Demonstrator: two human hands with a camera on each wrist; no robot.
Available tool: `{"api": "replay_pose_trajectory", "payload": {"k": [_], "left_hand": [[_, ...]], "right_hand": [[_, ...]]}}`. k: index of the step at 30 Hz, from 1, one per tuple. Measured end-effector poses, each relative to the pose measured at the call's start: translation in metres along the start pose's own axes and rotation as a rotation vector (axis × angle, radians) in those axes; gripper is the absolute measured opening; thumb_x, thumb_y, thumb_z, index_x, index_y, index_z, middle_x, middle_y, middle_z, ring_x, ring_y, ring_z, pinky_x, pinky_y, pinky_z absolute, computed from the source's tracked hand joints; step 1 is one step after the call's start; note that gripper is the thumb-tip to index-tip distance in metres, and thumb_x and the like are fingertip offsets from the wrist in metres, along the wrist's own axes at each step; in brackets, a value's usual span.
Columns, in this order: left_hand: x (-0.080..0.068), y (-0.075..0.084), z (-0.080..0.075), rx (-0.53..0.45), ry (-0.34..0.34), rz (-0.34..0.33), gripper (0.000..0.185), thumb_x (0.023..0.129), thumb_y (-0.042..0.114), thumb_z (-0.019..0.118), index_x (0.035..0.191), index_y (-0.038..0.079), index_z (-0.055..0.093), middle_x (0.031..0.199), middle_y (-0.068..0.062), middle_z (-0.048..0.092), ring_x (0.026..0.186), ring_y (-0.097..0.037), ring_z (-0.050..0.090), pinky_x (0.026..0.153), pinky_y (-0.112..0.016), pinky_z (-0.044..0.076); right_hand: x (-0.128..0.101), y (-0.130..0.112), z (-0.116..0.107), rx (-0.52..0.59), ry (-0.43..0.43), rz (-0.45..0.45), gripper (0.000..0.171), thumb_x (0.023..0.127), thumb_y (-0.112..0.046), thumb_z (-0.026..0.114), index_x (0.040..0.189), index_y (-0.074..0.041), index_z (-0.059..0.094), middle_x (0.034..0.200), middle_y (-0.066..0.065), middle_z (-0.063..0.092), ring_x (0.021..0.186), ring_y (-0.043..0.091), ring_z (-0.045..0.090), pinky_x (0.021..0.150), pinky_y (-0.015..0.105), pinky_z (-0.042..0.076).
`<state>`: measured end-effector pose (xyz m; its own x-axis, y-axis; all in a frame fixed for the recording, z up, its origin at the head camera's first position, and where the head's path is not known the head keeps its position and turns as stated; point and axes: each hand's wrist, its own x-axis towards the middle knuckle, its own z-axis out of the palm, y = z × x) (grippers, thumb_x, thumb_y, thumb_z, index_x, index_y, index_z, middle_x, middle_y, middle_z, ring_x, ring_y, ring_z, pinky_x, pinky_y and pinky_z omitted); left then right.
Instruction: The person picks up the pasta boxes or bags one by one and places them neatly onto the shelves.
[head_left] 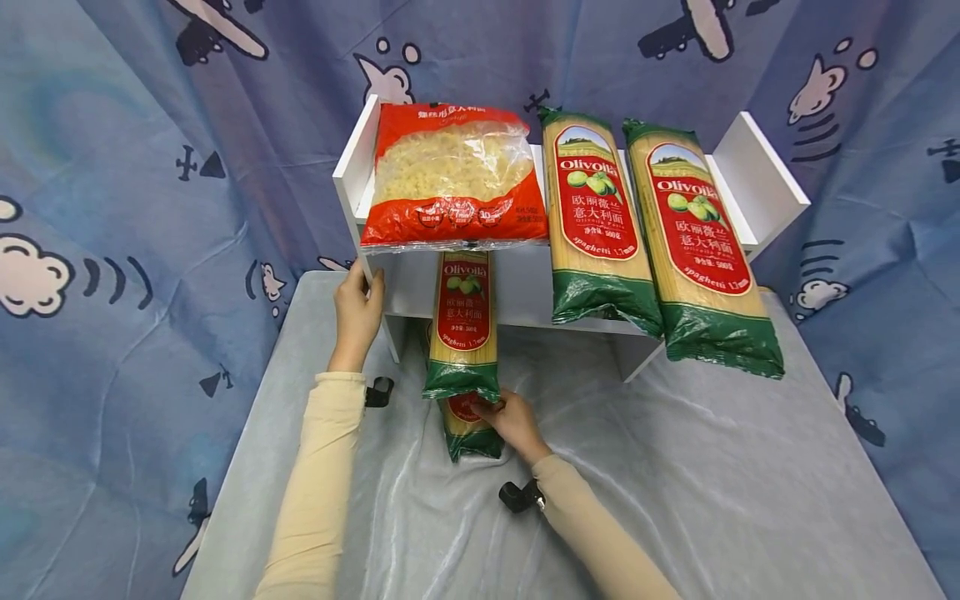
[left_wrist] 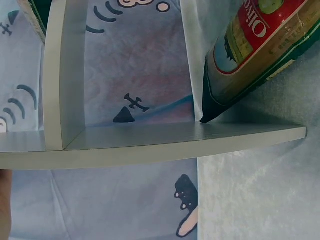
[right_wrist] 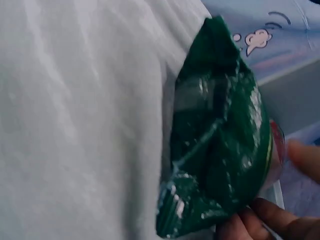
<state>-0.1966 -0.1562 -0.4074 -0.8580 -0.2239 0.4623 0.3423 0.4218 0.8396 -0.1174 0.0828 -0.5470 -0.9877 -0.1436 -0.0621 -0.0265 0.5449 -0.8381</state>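
Note:
My left hand (head_left: 356,317) grips the left side panel of the white shelf (head_left: 517,292), its thumb and fingers on either side of the edge. Low down in front, my right hand (head_left: 517,423) holds the right edge of a spaghetti pack (head_left: 474,444) that lies on the cloth below the shelf. In the right wrist view, fingers (right_wrist: 262,220) are under this pack's green end (right_wrist: 220,135), with the thumb above. A second spaghetti pack (head_left: 463,333) sticks out from the lower shelf board and hides the far part of the held one.
On the top board lie a red bag of short pasta (head_left: 453,179) and two spaghetti packs (head_left: 597,217) (head_left: 705,250), all jutting past the front edge. Grey cloth (head_left: 712,467) covers the table, and a patterned blue curtain (head_left: 112,250) hangs behind.

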Motion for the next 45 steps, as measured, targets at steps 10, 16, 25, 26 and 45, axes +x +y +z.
{"api": "replay_pose_trajectory", "payload": {"k": [10, 16, 25, 26, 45], "left_hand": [[0.0, 0.001, 0.0, -0.002, 0.008, 0.005, 0.026, 0.094, -0.003, 0.051, 0.118, -0.01, 0.057, 0.117, -0.028, 0.06, 0.113, -0.037, 0.056, 0.096, -0.046, 0.044], [0.0, 0.001, -0.001, 0.007, -0.007, -0.004, 0.026, 0.094, -0.001, 0.051, 0.118, -0.009, 0.057, 0.117, -0.027, 0.06, 0.113, -0.037, 0.056, 0.096, -0.045, 0.044], [-0.001, 0.0, 0.0, -0.015, -0.005, 0.036, 0.026, 0.094, -0.003, 0.05, 0.118, -0.01, 0.057, 0.114, -0.029, 0.06, 0.113, -0.037, 0.056, 0.096, -0.045, 0.044], [-0.001, 0.0, 0.0, -0.014, -0.004, 0.037, 0.026, 0.094, -0.003, 0.05, 0.118, -0.009, 0.057, 0.115, -0.028, 0.06, 0.113, -0.037, 0.056, 0.096, -0.045, 0.044], [0.0, -0.001, 0.0, 0.003, 0.007, 0.043, 0.025, 0.093, -0.004, 0.051, 0.117, -0.01, 0.057, 0.114, -0.028, 0.061, 0.11, -0.038, 0.058, 0.093, -0.046, 0.047]], "right_hand": [[0.012, -0.01, -0.001, 0.053, -0.126, 0.143, 0.036, 0.08, -0.032, 0.073, 0.096, 0.0, 0.07, 0.094, 0.012, 0.069, 0.087, 0.026, 0.064, 0.077, 0.038, 0.052], [0.015, -0.015, 0.003, 0.06, -0.141, 0.147, 0.04, 0.075, -0.024, 0.077, 0.104, 0.002, 0.066, 0.101, 0.014, 0.067, 0.093, 0.028, 0.062, 0.081, 0.039, 0.051], [-0.004, -0.021, 0.003, 0.099, -0.103, 0.044, 0.045, 0.072, -0.01, 0.079, 0.11, 0.004, 0.06, 0.107, 0.02, 0.065, 0.101, 0.036, 0.06, 0.086, 0.046, 0.048], [-0.007, -0.021, 0.003, 0.095, -0.104, 0.046, 0.045, 0.072, -0.011, 0.079, 0.111, 0.004, 0.06, 0.107, 0.02, 0.065, 0.101, 0.036, 0.06, 0.086, 0.046, 0.048], [-0.001, -0.017, 0.013, 0.123, -0.234, 0.127, 0.065, 0.072, -0.023, 0.081, 0.126, 0.002, 0.054, 0.118, 0.019, 0.062, 0.107, 0.031, 0.058, 0.093, 0.045, 0.045]]}}
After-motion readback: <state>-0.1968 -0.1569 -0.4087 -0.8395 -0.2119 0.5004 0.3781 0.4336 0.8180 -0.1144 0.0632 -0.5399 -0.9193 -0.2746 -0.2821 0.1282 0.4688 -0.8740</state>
